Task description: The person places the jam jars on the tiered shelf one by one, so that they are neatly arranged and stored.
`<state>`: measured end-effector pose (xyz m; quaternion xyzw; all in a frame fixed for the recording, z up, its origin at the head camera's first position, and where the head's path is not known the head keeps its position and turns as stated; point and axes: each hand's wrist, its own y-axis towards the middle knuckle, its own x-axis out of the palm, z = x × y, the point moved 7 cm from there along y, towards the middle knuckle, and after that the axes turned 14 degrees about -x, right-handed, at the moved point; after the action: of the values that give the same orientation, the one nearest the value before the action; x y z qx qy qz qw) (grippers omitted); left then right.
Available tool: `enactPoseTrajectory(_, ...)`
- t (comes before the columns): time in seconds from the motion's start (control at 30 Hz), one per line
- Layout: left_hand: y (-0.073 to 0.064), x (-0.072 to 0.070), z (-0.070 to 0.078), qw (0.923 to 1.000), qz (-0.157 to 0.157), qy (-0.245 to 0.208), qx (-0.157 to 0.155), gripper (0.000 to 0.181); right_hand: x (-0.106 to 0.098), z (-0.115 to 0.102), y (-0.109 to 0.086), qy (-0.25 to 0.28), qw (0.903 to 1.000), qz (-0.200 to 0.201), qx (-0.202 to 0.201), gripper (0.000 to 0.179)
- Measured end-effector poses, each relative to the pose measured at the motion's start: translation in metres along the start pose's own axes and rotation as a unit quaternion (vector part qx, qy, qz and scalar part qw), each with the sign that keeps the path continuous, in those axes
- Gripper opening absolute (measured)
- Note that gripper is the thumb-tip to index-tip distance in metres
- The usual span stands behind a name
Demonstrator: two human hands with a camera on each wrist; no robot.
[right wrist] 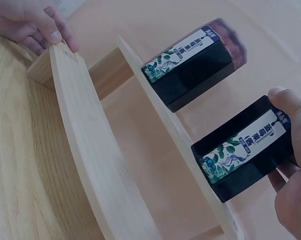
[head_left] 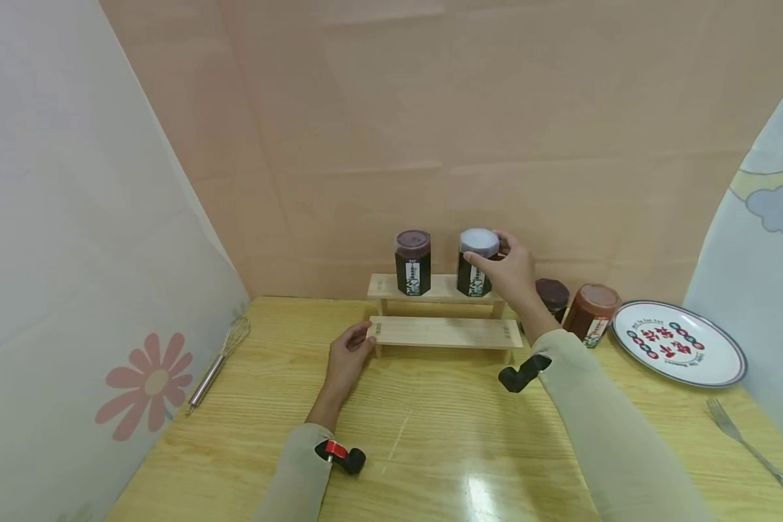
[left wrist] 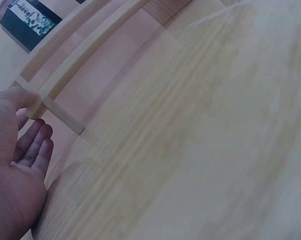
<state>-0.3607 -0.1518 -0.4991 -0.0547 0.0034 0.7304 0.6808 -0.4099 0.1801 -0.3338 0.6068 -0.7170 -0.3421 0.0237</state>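
Note:
A small two-tier wooden shelf (head_left: 444,331) stands on the table. My left hand (head_left: 350,354) pinches the left end of its lower board, and the left wrist view has the thumb (left wrist: 26,97) against that end. On the upper board's right side stands a dark jam jar (right wrist: 240,150) with a pale lid (head_left: 479,240) and a white label. Around its top my right hand (head_left: 512,272) curls, thumb in front and fingers behind. A second dark jar (head_left: 413,264), with a purplish lid, is upright on the same board to the left.
Right of the shelf are another dark jar (head_left: 552,296), partly behind the right forearm, and a reddish-brown jar (head_left: 590,313). Beside them lies a white oval plate (head_left: 711,351) with red characters, with a fork (head_left: 737,433) nearer. A whisk (head_left: 218,362) lies at the left.

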Motion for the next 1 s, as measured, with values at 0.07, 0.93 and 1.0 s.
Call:
enactPoseTrajectory(0.07,0.000,0.000,0.000,1.0000,0.001,0.000,-0.001,0.041,0.000,0.002,-0.001,0.001,1.0000,0.003,0.001,0.082)
enactPoseTrajectory(0.93,0.003,-0.003,-0.004,0.9999,-0.009,0.013,-0.005,0.039,-0.080,0.027,-0.019,0.007,0.9997,-0.001,-0.023,0.082)
enactPoseTrajectory(1.0,0.002,-0.003,-0.004,0.9998,-0.012,0.013,-0.008,0.039,-0.094,0.036,-0.026,-0.011,0.9998,-0.007,-0.016,0.082)
